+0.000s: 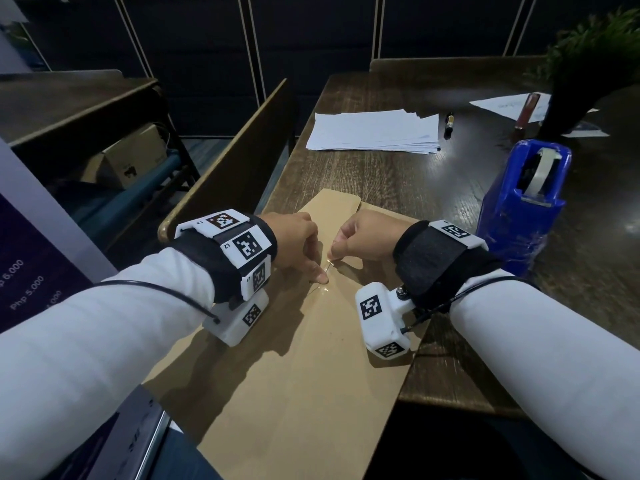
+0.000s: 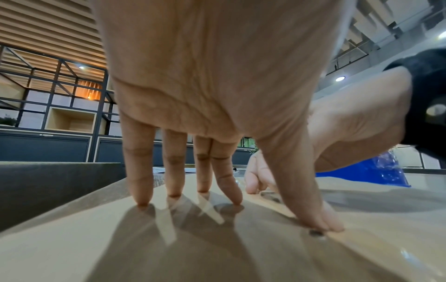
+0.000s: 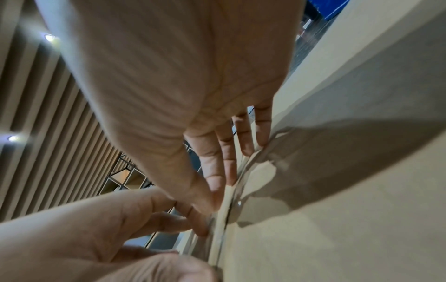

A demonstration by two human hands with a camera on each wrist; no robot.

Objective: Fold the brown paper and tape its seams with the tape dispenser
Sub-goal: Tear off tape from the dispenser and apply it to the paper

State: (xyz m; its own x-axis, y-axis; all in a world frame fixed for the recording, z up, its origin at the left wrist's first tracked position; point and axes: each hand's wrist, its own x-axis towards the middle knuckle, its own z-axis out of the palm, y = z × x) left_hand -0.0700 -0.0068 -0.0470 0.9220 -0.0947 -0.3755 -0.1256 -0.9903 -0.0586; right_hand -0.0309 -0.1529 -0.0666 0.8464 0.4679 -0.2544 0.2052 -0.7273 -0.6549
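The folded brown paper [image 1: 311, 375] lies on the dark wooden table [image 1: 398, 174], and its near end hangs over the table's front edge. Both hands meet over its middle seam. My left hand [image 1: 304, 258] stands on straight fingertips [image 2: 142, 200] on the paper, with its thumb [image 2: 313, 219] pressing down one end of a clear tape strip [image 1: 327, 268]. My right hand [image 1: 360, 237] is curled and pinches the strip's other end [image 3: 231, 200] against the seam. The blue tape dispenser [image 1: 523, 199] stands to the right, behind my right wrist.
A stack of white sheets [image 1: 374, 131] and a black marker [image 1: 449, 124] lie at the far side of the table. A potted plant [image 1: 581, 74] and a red tube [image 1: 526, 110] stand at the far right. A wooden bench back [image 1: 235, 161] runs along the table's left edge.
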